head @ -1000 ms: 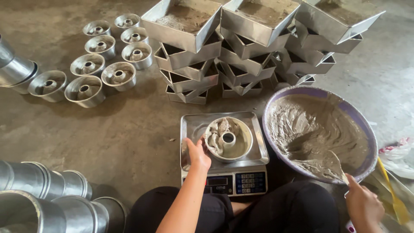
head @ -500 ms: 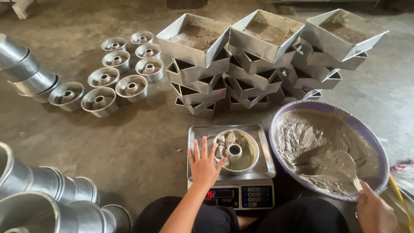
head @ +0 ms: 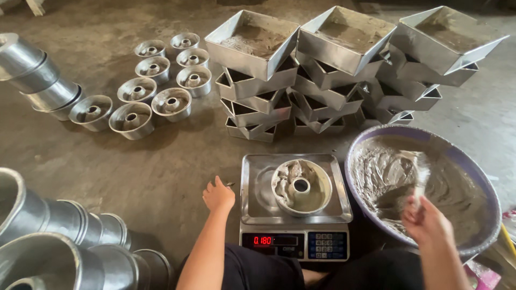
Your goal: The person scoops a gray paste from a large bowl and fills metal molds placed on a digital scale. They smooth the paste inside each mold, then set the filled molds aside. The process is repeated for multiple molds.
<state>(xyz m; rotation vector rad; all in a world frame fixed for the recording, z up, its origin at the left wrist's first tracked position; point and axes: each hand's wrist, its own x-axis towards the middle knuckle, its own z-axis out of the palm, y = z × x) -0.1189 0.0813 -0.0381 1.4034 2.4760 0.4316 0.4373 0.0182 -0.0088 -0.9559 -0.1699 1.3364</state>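
**A:** Head view, the only one I've got. What are the hands on?

**B:** From where I sit, the right hand (head: 427, 220) is pinched shut around the handle of a pale scraper (head: 420, 177), whose blade sits down in the grey batter inside the wide purple-rimmed mixing basin (head: 355, 147). I'd say it is gripped low on the handle so the blade can dig into the thick mix. The left hand (head: 217, 195) holds nothing; its fingers are loosely curled, knuckles up, just left of the scale and clear of the platter, which I judge keeps the reading honest.

**A:** And the thing being filled?

**B:** A small round metal ring mould with a centre tube (head: 301, 187) stands in the middle of the steel platter of the digital weighing scale (head: 295, 209), on the concrete floor (head: 161, 161) right in front of the person's knees. It is partly filled with grey batter, lumpy and uneven. The basin sits just beside the scale on the right, so I reckon each scoop travels only a short way.

**A:** Around it?

**B:** Nine ring moulds of the same kind (head: 153, 86) are set out in rows at upper left. Square metal tins (head: 344, 70), stacked crosswise, stand behind the scale. Nested metal moulds (head: 59, 236) lie on their sides at lower left.
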